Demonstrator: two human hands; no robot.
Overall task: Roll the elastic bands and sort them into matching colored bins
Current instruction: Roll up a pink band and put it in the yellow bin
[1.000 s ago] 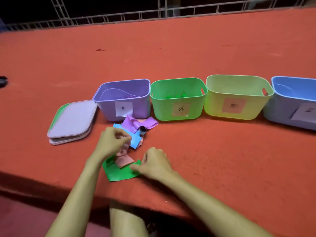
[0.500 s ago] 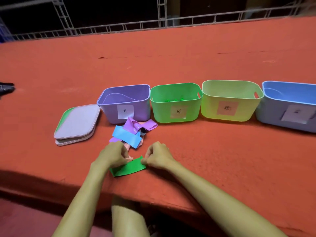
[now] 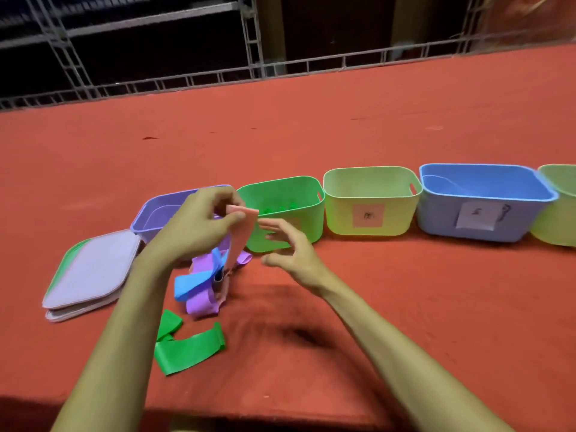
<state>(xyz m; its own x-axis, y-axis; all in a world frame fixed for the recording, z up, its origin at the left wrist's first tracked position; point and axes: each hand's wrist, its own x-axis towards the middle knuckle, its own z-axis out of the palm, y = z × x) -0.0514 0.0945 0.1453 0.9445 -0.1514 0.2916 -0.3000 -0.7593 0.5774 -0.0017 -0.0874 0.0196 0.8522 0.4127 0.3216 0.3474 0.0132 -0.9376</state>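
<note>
Right in front of the green bin [image 3: 307, 194], the left hand [image 3: 199, 226] is up off the red table [image 3: 405, 307], thumb and fingers pinching the top edge of a pink band [image 3: 241, 235], and the strip hangs flat across that bin's left front corner. At the green bin's front wall the right hand [image 3: 290, 247] hovers, fingers spread and loosely bent, gripping nothing; its fingertips sit near the pink band, but the blur makes it impossible to tell whether they touch. Below and to the left of the green bin lies a loose heap: a blue band [image 3: 190, 283] draped over a purple band [image 3: 202, 304], with a small dark roll [image 3: 219, 275] tucked among them. Farther from the green bin, toward the table's near edge, a green band [image 3: 187, 350] lies alone, folded and unrolled. Inside the green bin, a few small green pieces [image 3: 280, 209] show low down. Just left of the green bin stands the purple bin [image 3: 156, 210]; to its right come the yellow-green bin [image 3: 339, 213], the blue bin [image 3: 442, 213] and a 5th, pale green bin [image 3: 558, 219] cut off at the edge. Far left of the green bin, past the purple one, flat lids [image 3: 90, 272] lie stacked.
</note>
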